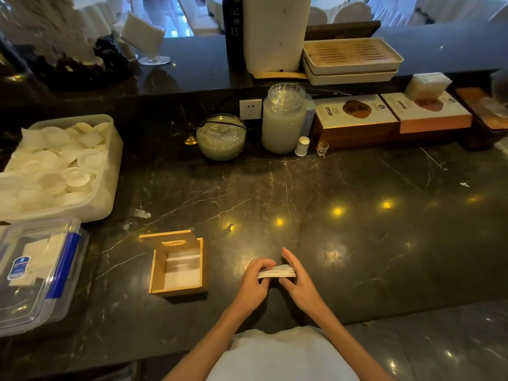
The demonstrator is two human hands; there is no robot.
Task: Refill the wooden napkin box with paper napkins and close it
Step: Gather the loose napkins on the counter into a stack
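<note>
The wooden napkin box [154, 273] stands open on the dark marble counter, left of my hands. Its slotted lid [171, 239] is tipped up at the far side. A few white napkins [182, 270] lie inside it. Both hands hold a small stack of folded paper napkins [277, 271] just above the counter, to the right of the box. My left hand [254, 281] pinches the stack's left end. My right hand [298, 281] cups its right end, fingers extended.
A clear plastic container with blue clips [35, 273] holds more white napkins at the near left. Behind it a white bin [112, 160] holds small white dishes. A glass bowl [221, 137], a lidded jar [283, 119] and boxes [354, 119] line the back wall.
</note>
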